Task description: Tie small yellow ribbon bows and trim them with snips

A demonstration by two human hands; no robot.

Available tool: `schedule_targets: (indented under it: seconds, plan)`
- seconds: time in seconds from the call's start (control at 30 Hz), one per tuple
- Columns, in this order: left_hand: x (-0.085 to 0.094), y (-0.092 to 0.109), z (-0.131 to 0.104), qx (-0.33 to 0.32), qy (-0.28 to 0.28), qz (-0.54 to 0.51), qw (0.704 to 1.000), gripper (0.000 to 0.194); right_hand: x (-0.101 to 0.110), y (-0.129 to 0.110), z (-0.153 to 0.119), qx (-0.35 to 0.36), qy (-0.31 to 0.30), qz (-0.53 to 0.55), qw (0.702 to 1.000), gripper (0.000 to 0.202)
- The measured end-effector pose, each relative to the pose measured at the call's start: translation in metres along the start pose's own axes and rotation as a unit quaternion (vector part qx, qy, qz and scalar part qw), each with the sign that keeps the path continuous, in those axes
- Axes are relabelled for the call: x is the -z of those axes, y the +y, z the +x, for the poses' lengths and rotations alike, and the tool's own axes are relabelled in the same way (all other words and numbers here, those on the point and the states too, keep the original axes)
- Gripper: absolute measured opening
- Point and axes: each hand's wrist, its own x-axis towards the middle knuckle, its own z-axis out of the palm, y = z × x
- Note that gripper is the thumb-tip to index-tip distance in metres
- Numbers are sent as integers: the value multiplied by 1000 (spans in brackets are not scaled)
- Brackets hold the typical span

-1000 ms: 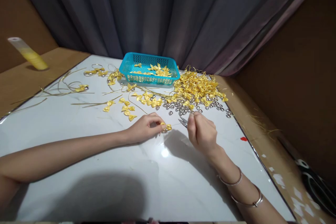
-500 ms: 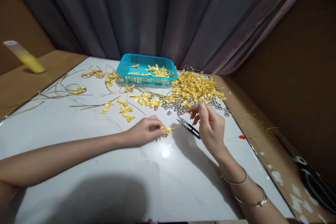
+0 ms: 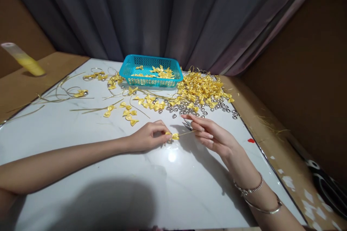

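Observation:
Between the thumb and fingers of my left hand [image 3: 153, 135] a small yellow ribbon bow [image 3: 175, 136] is pinched, low over the white tabletop. A thin gold cord [image 3: 185, 133] runs from the bow to my right hand [image 3: 213, 133], whose fingers are closed around its end while the index finger points left. Partly hidden behind the right hand lie dark thread snips [image 3: 187, 125], only their blade tips showing. Beyond the hands are several loose yellow bows [image 3: 131, 118] and a scatter of small silver metal pieces [image 3: 187, 109].
At the back stands a turquoise basket [image 3: 151, 82] with yellow bows inside. A large pile of corded yellow bows [image 3: 202, 86] is to its right. Gold cords [image 3: 63, 92] lie at left, near a yellow thread spool [image 3: 28, 63]. Large scissors [image 3: 322, 184] are at far right.
My right hand has turned and come down to the left, its fingers now lower and covering most of the snips. The cord is lower and more level. My left hand stays put.

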Motion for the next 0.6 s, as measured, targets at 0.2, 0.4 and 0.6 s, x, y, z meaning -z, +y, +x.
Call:
schedule_targets:
  seconds: [0.2,0.4,0.6]
  plan:
    - [0,0,1,6,1,6,1000,20,-1,0,0,62,43,-27,997,25]
    - [0,0,0,7,-2,-5,1000,20,-11,11,1,178,123,-351,911,24]
    - [0,-1,0,4,-1,-2,1000,22,-16,14,1,98,30,-332,938,9]
